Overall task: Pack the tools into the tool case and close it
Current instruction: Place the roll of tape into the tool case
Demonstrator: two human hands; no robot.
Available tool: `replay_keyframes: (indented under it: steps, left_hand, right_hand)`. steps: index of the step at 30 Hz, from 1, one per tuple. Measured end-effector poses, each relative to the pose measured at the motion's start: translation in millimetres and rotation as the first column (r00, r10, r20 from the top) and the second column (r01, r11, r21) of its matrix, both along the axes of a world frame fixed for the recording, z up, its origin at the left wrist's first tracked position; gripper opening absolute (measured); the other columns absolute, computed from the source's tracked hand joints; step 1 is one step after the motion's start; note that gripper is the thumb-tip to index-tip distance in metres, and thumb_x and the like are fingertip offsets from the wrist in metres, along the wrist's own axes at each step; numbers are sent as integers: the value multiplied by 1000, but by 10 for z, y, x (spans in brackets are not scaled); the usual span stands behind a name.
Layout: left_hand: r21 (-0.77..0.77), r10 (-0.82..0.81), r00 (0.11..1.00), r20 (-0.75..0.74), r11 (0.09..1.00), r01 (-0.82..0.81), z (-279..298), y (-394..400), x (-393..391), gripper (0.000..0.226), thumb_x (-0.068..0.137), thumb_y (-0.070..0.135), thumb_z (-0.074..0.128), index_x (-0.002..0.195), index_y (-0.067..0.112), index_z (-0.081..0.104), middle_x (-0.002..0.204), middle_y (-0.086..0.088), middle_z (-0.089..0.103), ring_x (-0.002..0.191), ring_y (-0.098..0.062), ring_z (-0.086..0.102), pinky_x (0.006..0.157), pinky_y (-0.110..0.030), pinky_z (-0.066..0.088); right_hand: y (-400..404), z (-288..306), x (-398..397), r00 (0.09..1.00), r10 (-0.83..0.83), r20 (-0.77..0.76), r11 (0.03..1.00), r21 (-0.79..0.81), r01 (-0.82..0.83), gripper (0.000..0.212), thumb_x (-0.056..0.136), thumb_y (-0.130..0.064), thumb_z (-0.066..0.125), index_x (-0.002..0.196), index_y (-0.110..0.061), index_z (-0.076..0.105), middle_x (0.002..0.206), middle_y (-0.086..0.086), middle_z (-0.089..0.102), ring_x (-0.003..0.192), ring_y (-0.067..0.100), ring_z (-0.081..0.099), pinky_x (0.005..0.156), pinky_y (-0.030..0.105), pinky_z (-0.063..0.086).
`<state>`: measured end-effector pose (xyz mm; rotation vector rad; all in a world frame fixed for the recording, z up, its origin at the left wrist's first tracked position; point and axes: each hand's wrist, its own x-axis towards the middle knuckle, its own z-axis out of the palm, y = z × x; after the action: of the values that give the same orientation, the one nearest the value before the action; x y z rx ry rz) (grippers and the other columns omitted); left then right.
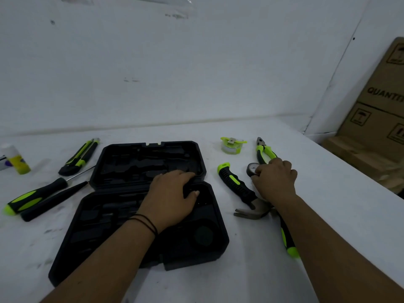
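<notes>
surface: we saw a white table (251, 276), scuffed, against a white wall, cardboard boxes (378, 110) stacked far right.
tool case (140, 215): lay open flat at centre, black moulded wells, apparently nothing in them; we judged it rigid and light, best shut by the lid edge.
left hand (172, 193): rested on the case near the hinge, fingers curled over a dark part; grasping or only pressing, we could not tell.
hammer (242, 189): right of the case, head towards us; heavy at the head, so take the ribbed handle.
right hand (275, 180): fingers pinched the tape roll (252, 169); light, slightly soft.
pliers (265, 152): just beyond the right hand, stiff, rubber grips.
screwdrivers (35, 197), utility knife (80, 156): left of the case, unpacked.
tape measure (231, 145): far, behind the hammer.
</notes>
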<state>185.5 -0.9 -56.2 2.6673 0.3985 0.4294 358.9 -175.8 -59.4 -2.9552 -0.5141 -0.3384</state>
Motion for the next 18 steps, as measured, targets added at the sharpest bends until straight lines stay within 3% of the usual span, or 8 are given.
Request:
replay_keyframes:
  steps: [5,8,10,12,14,16,18]
  left_hand:
    - [-13,5,1000,30,1000,-4,-13,-10,-1,56,76,43,45,126,19,55,119,1,61,112,-17,54,105,-41,35]
    - [-39,-1,998,57,999,3,-34,-2,-1,54,77,40,47,124,16,57,118,0,62,112,-17,55,106,-43,35]
    - [-71,10,996,83,997,-4,-38,6,-1,47,82,35,52,123,14,59,120,-2,62,114,-18,54,108,-39,34]
    - [-130,50,992,116,991,-35,-16,5,-13,37,86,25,58,120,12,60,119,-2,62,114,-15,53,105,-21,32]
    - [-204,99,983,152,977,-67,28,5,-32,31,86,20,60,115,12,64,117,-1,64,107,-8,53,86,2,26]
    - [-264,138,973,184,961,-87,81,11,-54,27,84,20,62,110,13,67,113,-1,66,98,-2,51,75,12,22]
    - [-257,145,968,207,962,-89,142,11,-109,25,84,20,63,107,13,69,110,0,68,93,0,51,73,14,21]
  right_hand:
    - [21,10,7,998,54,27,996,70,-56,20,87,-21,52,96,-20,69,101,11,53,104,33,41,85,36,30]
    - [52,106,-62,991,116,63,971,204,-126,18,86,-21,53,88,-10,67,92,13,56,94,33,51,72,32,32]
    - [67,176,-167,980,188,70,908,367,-200,18,86,-19,56,89,-6,66,96,12,55,86,26,53,67,29,34]
    - [70,242,-317,962,260,81,818,510,-264,15,84,-18,59,94,-6,65,104,9,52,82,9,47,64,18,30]
    - [73,292,-479,935,333,123,757,557,-343,16,80,-18,63,95,-12,61,104,6,54,80,-4,42,64,7,31]
    - [76,320,-647,909,394,137,723,565,-398,29,77,-20,66,103,-13,59,104,6,57,85,-2,42,71,-2,29]
    - [67,339,-824,890,446,95,701,581,-413,43,76,-18,69,116,-12,56,110,5,55,94,4,43,75,-3,28]
